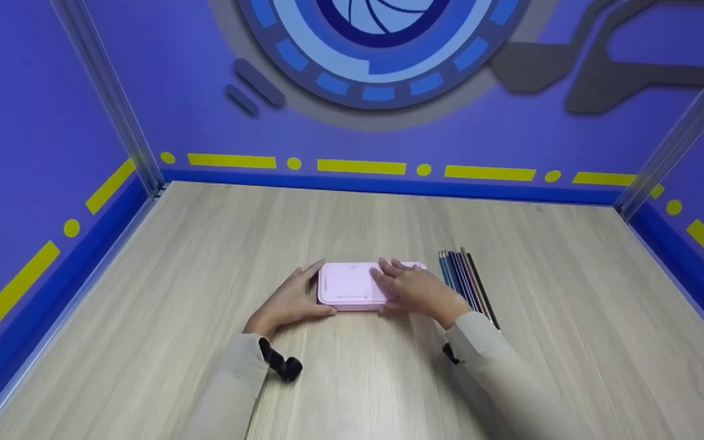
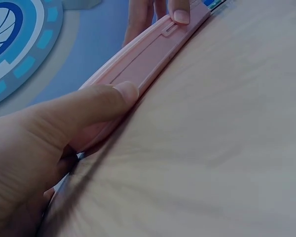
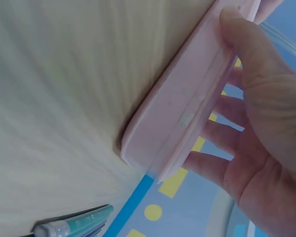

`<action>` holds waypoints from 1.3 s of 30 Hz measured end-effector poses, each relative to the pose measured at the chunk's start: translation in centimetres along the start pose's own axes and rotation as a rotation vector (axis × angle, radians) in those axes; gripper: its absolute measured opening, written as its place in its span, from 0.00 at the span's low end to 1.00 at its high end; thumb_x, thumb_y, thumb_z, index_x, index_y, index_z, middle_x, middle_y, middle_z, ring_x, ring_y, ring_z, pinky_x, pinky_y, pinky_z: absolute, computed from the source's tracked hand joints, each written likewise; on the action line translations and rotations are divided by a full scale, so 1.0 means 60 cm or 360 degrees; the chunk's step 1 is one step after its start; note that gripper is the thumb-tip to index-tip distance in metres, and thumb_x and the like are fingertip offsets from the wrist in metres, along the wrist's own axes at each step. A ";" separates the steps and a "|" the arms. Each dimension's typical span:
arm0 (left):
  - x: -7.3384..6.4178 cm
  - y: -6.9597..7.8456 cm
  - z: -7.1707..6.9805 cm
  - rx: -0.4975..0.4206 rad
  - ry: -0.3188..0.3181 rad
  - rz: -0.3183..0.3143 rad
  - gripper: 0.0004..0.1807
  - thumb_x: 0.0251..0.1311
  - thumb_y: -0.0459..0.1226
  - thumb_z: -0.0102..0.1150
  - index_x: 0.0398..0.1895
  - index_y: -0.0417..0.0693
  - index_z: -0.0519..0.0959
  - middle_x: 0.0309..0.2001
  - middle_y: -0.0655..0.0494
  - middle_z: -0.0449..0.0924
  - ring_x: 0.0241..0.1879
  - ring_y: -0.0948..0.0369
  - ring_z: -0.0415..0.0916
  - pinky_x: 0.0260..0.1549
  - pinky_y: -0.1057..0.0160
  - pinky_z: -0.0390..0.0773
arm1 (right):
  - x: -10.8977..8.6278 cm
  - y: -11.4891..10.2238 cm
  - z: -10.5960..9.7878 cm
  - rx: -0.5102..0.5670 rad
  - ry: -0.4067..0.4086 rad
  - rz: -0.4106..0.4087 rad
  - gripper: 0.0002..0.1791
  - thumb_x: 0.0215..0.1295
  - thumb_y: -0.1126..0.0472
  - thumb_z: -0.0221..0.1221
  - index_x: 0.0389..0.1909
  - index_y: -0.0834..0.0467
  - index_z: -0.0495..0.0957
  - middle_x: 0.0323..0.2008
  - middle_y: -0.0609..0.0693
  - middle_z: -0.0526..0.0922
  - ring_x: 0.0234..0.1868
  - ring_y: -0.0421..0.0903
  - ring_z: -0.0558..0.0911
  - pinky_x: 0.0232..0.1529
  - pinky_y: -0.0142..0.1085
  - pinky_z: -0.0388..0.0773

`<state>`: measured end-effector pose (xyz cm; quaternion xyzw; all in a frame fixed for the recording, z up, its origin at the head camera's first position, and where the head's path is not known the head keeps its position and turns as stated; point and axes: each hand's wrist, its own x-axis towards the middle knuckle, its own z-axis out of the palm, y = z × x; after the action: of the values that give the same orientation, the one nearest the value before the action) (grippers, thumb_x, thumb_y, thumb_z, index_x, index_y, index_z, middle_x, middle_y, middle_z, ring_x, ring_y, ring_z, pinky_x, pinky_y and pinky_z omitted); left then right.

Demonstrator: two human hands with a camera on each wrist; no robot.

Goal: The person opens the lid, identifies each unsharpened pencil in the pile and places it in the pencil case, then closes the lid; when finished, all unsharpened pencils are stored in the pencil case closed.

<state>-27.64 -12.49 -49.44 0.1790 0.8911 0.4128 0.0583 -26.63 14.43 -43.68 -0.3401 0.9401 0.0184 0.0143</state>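
A pink pencil case with its lid down lies flat on the table, its long side towards me. My left hand grips its left end, the thumb along the near side and the fingers round the far corner. In the left wrist view that thumb presses on the side wall of the case. My right hand holds the right half, fingers spread over the lid and thumb on the near side. The right wrist view shows the right thumb against the front wall; the case's right end is partly hidden by this hand in the head view.
A row of several slim pens or pencils, teal to dark, lies just right of the case, partly under my right forearm. The wooden tabletop is bordered by blue panels at the back and both sides.
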 end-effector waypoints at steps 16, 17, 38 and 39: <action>-0.005 -0.002 0.001 0.0001 0.0027 -0.0022 0.59 0.38 0.49 0.77 0.75 0.45 0.54 0.72 0.42 0.59 0.73 0.38 0.44 0.73 0.43 0.48 | 0.004 -0.007 0.006 -0.0507 0.0135 -0.0217 0.42 0.58 0.37 0.59 0.65 0.61 0.67 0.62 0.62 0.73 0.57 0.59 0.79 0.47 0.46 0.83; -0.004 -0.001 0.001 -0.0001 0.0028 -0.0009 0.59 0.39 0.48 0.77 0.75 0.44 0.54 0.72 0.42 0.60 0.73 0.38 0.45 0.73 0.43 0.48 | 0.004 -0.007 0.007 -0.0522 0.0144 -0.0228 0.41 0.58 0.37 0.59 0.65 0.62 0.68 0.62 0.62 0.74 0.56 0.59 0.79 0.46 0.46 0.83; -0.007 0.002 -0.001 -0.0002 0.0008 -0.0031 0.59 0.40 0.48 0.77 0.75 0.43 0.53 0.72 0.40 0.57 0.73 0.35 0.42 0.72 0.42 0.48 | 0.004 0.003 0.004 -0.0518 0.0190 -0.0329 0.36 0.62 0.41 0.59 0.66 0.58 0.68 0.63 0.60 0.74 0.56 0.58 0.80 0.47 0.43 0.83; -0.007 0.002 -0.001 -0.0003 0.0007 -0.0027 0.60 0.40 0.48 0.77 0.75 0.43 0.53 0.72 0.40 0.57 0.73 0.35 0.42 0.72 0.42 0.48 | 0.002 0.004 0.004 -0.0465 0.0195 -0.0316 0.36 0.62 0.41 0.59 0.66 0.58 0.68 0.64 0.60 0.73 0.57 0.59 0.79 0.49 0.44 0.82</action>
<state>-27.24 -12.60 -49.30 0.1704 0.8923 0.4136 0.0600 -26.86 14.54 -43.93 -0.4303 0.8883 0.1327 -0.0907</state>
